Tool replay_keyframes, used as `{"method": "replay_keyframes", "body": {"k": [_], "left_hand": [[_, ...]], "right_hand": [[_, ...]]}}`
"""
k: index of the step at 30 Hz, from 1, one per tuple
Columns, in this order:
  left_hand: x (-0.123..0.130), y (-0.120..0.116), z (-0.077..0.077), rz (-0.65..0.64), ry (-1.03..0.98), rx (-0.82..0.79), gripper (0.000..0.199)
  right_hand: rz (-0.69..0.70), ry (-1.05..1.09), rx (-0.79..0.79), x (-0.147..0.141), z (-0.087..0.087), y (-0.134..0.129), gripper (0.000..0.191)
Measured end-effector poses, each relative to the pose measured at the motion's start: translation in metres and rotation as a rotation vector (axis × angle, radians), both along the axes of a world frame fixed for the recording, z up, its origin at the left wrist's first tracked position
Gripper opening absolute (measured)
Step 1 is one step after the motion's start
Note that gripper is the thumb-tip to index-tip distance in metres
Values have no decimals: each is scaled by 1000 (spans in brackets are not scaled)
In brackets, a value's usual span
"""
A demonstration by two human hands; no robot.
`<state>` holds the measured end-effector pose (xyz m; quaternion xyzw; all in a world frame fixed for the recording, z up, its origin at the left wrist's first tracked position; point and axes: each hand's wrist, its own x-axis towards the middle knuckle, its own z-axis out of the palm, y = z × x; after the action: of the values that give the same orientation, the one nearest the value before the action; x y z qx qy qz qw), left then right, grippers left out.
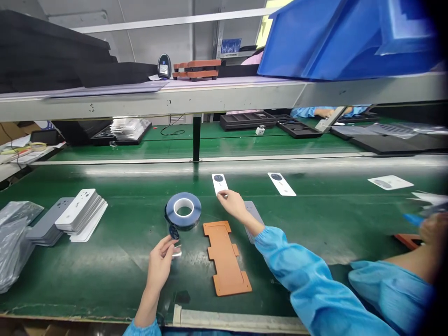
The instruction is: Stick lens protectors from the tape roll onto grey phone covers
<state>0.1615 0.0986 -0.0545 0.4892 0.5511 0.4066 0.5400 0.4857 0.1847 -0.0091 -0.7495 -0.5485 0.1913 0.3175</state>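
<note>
My left hand (161,261) is closed on the loose end of a clear film strip, which carries a dark round sticker (174,232). The strip hangs by a blue tape roll (193,207) with a white core. My right hand (233,204) pinches the near end of a white card (219,178) with a dark round patch at its far end. Between my forearms lies an orange jig plate (227,263) with notched edges. Partly hidden under my right wrist is a grey card (252,212).
White cards (82,210) and grey cards (51,219) are stacked at left beside plastic bags (16,247). More white cards (282,184) lie spaced along the green surface to the right. A co-worker's blue sleeve (388,289) reaches in at right. A shelf (224,99) spans overhead.
</note>
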Motion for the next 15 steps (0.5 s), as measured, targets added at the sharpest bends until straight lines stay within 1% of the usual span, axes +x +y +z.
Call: {"method": "replay_keyframes", "body": {"k": [2, 3, 4, 5, 7, 10, 13, 15], "left_hand": [[6, -4, 6, -28, -14, -37, 69], [8, -6, 8, -37, -13, -43, 69], [9, -8, 9, -51, -13, -43, 69], [10, -10, 10, -69, -13, -41, 68], [10, -15, 9, -134, -7, -41, 66], [7, -20, 4, -235, 17, -40, 62], [4, -23, 0, -289, 22, -35, 63], [3, -24, -1, -313, 17, -35, 64]], "right_hand": [[131, 72, 22, -31, -2, -30, 22], [219, 126, 35, -47, -4, -45, 21], [344, 215, 55, -62, -6, -60, 21], [427, 290, 72, -76, -7, -72, 21], [530, 395, 105, -99, -9, -89, 22], [593, 413, 125, -115, -9, -98, 29], [670, 397, 114, -117, -13, -98, 29], [675, 451, 80, -116, -18, -97, 31]]}}
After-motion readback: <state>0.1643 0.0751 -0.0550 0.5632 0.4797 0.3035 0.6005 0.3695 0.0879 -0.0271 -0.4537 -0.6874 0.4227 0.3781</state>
